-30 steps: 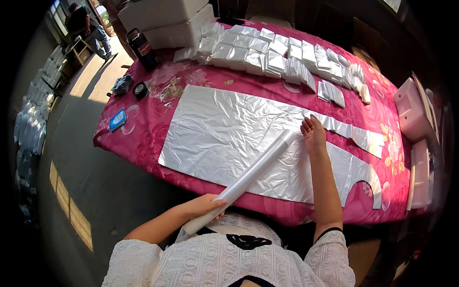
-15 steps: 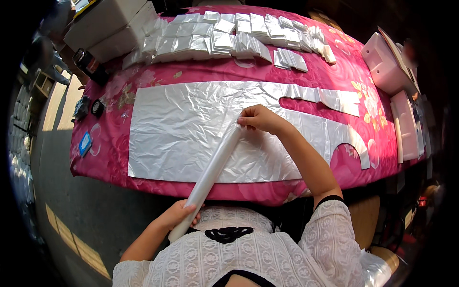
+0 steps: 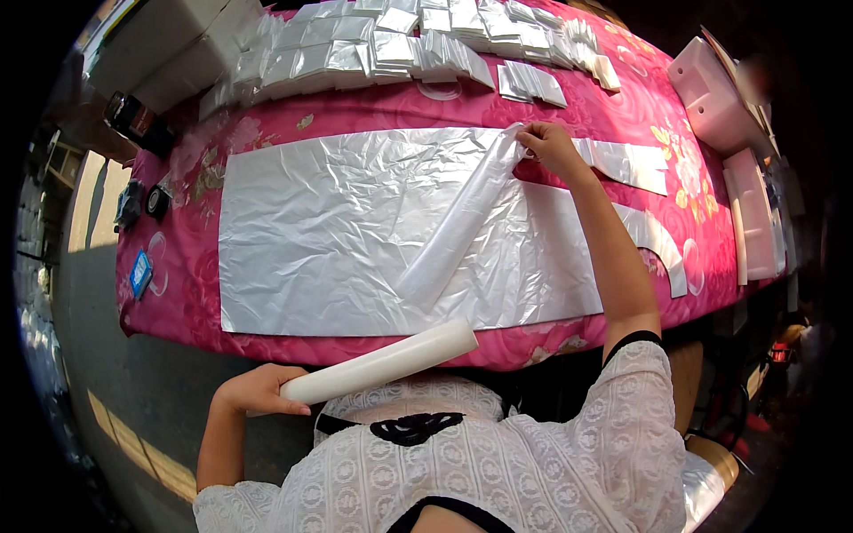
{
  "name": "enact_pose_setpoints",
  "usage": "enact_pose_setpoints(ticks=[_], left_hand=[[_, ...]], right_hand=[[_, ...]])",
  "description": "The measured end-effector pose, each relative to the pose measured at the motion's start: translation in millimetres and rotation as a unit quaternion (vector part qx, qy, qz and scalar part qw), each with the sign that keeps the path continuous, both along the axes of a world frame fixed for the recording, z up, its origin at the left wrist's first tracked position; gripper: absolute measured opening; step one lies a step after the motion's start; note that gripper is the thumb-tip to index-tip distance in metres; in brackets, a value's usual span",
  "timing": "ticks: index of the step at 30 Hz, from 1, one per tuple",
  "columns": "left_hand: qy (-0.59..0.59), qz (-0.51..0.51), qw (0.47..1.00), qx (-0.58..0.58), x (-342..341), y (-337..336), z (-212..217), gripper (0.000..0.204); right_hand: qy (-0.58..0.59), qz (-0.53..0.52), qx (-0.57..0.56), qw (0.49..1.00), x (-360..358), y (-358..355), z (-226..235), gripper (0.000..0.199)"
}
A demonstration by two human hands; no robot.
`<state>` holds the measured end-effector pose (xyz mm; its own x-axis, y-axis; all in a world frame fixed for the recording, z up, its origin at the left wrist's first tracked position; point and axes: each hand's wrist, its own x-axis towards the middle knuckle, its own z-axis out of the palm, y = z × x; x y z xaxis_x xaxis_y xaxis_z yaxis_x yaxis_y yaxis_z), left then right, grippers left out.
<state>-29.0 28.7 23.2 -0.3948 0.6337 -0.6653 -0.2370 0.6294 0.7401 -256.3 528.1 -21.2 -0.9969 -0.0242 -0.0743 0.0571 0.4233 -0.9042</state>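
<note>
Both hands closed: left (image 3: 258, 391) gripping white roll (image 3: 382, 361), outstretched right (image 3: 551, 147) pinching clear film (image 3: 458, 226).

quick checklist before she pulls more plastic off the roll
1. Left hand grips the white roll at its end: ok.
2. Right hand pinches the end of the pulled strip: ok.
3. Strip untwisted along its length: cannot tell.
4. Silver sheet lies flat on the pink table: ok, only creased.
5. Folded stacks lie apart from the sheet: ok.
</note>
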Motion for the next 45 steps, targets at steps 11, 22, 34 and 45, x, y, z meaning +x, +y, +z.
enact_pose_setpoints(ticks=[11,22,34,45], left_hand=[[0.648,-0.098,0.742,0.139,-73.0,139.2,-22.7,0.051],[0.594,-0.204,0.778,0.022,-24.3,159.5,-53.6,0.084],[0.581,-0.181,0.793,-0.035,-0.3,166.2,-52.4,0.085],[0.733,0.205,0.637,-0.121,-203.7,27.1,-18.6,0.036]], right_hand=[[-0.056,0.136,0.083,0.986,-9.4,-82.0,5.4,0.018],[0.169,-0.026,0.186,0.968,4.6,-93.4,1.2,0.032],[0.192,0.151,0.292,0.925,167.3,-104.8,24.0,0.054],[0.183,0.036,0.312,0.932,113.1,-69.8,20.2,0.051]])
